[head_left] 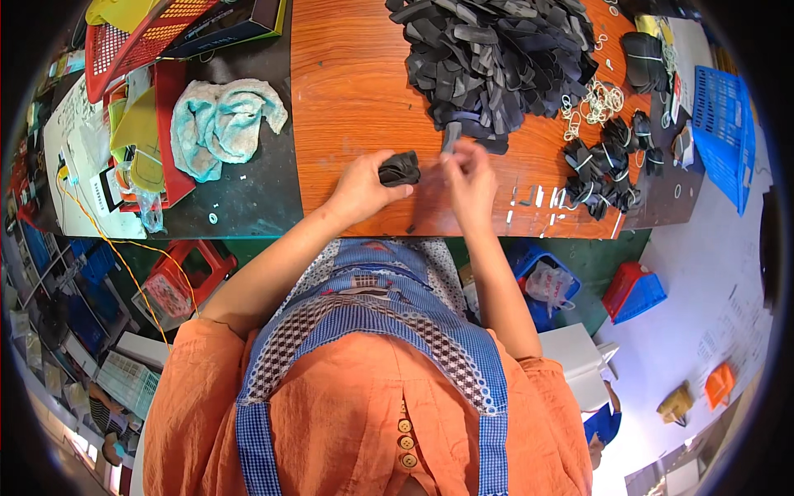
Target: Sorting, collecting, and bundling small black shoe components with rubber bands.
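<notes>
An orange blouse (pixel 347 413) under a blue checked apron (pixel 389 322) fills the lower middle of the frame, and both bare forearms rise from it toward the orange wooden tabletop (pixel 347 83). Just above centre, the left hand (pixel 364 186) is closed around a folded bundle of black rubber strips (pixel 399 169), which sticks out from its fingers on the right. Just beside it, the right hand (pixel 469 178) pinches a single dark strip (pixel 451 136) that stands up from its fingertips. A large heap of loose black strips (pixel 496 54) lies at the upper centre, close above the hands. Pale rubber bands (pixel 591 107) and several tied black bundles (pixel 604 169) sit to the right. A crumpled teal cloth (pixel 219 124) lies at the upper left, and a blue plastic basket (pixel 724 124) stands at the right edge.
</notes>
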Available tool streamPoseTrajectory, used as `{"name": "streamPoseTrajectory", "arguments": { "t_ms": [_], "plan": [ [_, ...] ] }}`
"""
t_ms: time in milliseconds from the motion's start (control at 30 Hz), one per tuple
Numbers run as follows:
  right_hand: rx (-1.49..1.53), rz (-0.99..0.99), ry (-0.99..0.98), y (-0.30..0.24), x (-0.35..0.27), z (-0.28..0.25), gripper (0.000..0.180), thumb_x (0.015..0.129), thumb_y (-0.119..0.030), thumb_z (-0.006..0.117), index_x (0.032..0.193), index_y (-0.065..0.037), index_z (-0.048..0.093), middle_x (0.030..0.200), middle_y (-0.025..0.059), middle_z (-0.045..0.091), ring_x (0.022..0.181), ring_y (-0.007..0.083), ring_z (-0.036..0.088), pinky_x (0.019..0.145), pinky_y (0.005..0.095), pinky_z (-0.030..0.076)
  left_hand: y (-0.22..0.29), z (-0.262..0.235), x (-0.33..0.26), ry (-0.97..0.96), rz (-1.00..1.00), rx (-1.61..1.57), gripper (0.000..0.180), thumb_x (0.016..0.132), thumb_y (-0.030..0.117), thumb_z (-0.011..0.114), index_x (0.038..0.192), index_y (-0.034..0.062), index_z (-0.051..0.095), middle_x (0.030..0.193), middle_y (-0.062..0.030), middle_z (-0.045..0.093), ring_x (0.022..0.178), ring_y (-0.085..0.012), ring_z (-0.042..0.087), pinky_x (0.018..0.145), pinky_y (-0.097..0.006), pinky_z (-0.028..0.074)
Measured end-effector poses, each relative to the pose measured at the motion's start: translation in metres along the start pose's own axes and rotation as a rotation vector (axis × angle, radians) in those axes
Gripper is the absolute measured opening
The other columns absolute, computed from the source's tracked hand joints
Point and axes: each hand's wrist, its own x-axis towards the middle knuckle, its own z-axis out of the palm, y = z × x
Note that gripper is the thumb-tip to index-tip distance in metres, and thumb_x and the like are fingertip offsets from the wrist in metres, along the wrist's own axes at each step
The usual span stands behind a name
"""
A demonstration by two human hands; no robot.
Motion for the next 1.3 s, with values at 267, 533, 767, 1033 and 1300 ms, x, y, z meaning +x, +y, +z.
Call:
{"name": "streamPoseTrajectory", "arguments": {
  "t_ms": [267,533,767,1033,1300],
  "plan": [
    [-0.567,-0.279,0.139,0.021,0.000,-0.024,0.017,0.083,-0.017,0.076,0.097,-0.014,0.065,0.091,0.0049,0.062,0.085,0.0278,0.066,0.070,0.0401,0.052,-0.011,0.018,0.004,0.316,0.466,0.340,0.025,0.083,0.006,0.080,0.102,0.0012,0.064,0.080,-0.0006,0.065,0.066,-0.0089,0.060,0.059,-0.026,0.050],
    [-0.697,-0.423,0.047,0.036,0.031,-0.079,0.028,0.078,-0.011,0.078,0.103,-0.012,0.065,0.086,0.0033,0.065,0.088,0.0254,0.065,0.072,0.0397,0.053,0.014,0.054,0.002,0.041,-0.164,-0.382,0.021,0.083,0.004,0.079,0.097,0.0039,0.063,0.082,0.0007,0.061,0.070,-0.0093,0.058,0.063,-0.026,0.050],
    [-0.456,-0.166,0.119,0.045,0.013,-0.057,0.023,0.080,-0.008,0.076,0.100,-0.007,0.064,0.084,0.0073,0.066,0.075,0.0237,0.067,0.066,0.0371,0.054,0.012,0.067,0.014,0.058,-0.252,-0.666,0.022,0.082,0.005,0.079,0.099,0.0046,0.066,0.085,0.0008,0.063,0.071,-0.0099,0.058,0.064,-0.027,0.049],
    [0.022,-0.181,-0.011,0.019,-0.010,-0.011,0.038,0.081,0.001,0.072,0.117,-0.008,0.065,0.088,0.0085,0.068,0.077,0.0171,0.069,0.071,0.0318,0.056,0.002,0.043,0.019,0.160,-0.239,-0.665,0.019,0.081,0.004,0.078,0.095,0.0052,0.064,0.085,-0.0021,0.069,0.069,-0.0096,0.060,0.062,-0.025,0.048],
    [-0.605,-0.245,0.291,0.035,0.004,-0.009,0.045,0.077,-0.012,0.081,0.117,-0.013,0.063,0.105,0.0057,0.062,0.104,0.0309,0.059,0.085,0.0440,0.053,-0.002,-0.026,0.002,-0.002,-0.318,-0.490,0.030,0.080,0.005,0.078,0.102,0.0040,0.058,0.084,-0.0051,0.067,0.062,-0.0116,0.062,0.050,-0.026,0.046]
  ]
}}
